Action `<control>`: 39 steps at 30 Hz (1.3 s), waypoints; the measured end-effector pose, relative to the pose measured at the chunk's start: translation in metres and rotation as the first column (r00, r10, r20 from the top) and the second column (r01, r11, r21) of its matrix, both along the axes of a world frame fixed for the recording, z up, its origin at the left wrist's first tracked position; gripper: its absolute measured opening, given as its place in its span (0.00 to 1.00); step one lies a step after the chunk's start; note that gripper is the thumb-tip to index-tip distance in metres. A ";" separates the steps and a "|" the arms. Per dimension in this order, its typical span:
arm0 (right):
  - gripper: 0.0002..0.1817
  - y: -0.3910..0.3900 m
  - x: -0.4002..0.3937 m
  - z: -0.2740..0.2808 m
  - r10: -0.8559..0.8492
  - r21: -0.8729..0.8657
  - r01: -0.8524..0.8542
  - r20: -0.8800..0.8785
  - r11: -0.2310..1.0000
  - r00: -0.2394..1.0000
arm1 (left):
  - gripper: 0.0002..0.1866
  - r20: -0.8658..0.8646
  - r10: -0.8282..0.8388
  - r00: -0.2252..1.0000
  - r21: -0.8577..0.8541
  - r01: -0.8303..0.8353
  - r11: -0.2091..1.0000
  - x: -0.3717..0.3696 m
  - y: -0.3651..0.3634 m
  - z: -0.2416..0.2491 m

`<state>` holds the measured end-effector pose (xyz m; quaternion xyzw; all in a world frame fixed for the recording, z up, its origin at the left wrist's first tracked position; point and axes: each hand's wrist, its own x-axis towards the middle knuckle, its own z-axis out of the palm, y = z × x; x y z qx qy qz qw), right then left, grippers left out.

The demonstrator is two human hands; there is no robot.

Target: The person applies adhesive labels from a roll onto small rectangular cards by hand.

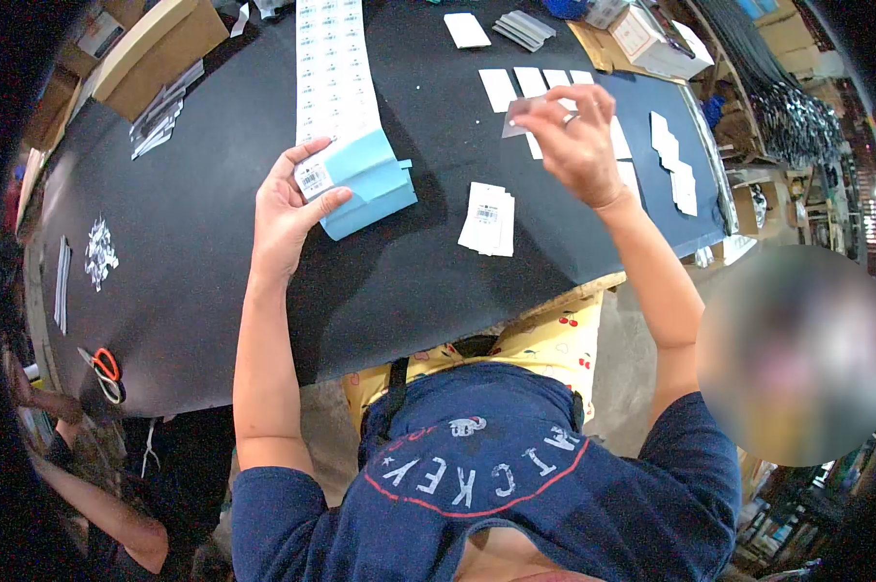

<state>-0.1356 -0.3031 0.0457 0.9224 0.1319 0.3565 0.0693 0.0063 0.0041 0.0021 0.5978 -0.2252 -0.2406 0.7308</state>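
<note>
My left hand [285, 202] is closed on the near end of a long strip of printed labels [333, 73]. Its blue backing [368, 184] is folded over towards me, and a barcode label [314, 178] shows by my thumb. My right hand [581, 141] is raised over the right part of the table, thumb and forefinger pinching a small translucent film piece [521, 113]. Below and between the hands lies a fanned stack of white barcode cards [488, 221]. Rows of blank white cards [498, 89] lie beneath and behind my right hand.
Scissors [103, 374] with orange and white handles lie at the left front, near a heap of small scraps [98, 254]. Clear strips [166, 112] lie beside a cardboard box [161, 53]. More white cards [674, 165] lie at the right edge. Another person's arm [108, 504] shows at lower left.
</note>
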 end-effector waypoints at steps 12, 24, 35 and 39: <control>0.06 0.009 0.001 0.043 -0.033 -0.003 0.038 -0.576 0.999 0.817 | 0.33 -0.021 -0.023 1.000 0.023 0.024 0.999 -0.001 0.000 0.002; 0.07 0.024 0.004 0.012 0.372 0.644 0.434 -0.741 0.630 0.560 | 0.33 -0.031 -0.026 0.999 0.002 0.026 1.000 0.001 0.001 0.001; 0.04 0.062 -0.028 -0.030 -0.011 0.506 0.356 -0.564 0.786 0.826 | 0.32 0.103 0.023 0.994 0.165 -0.040 0.985 -0.001 0.001 0.006; 0.05 0.071 -0.033 -0.043 -0.087 0.523 0.365 -0.480 0.770 0.873 | 0.31 0.021 0.001 1.000 0.057 -0.002 0.998 -0.002 0.000 0.002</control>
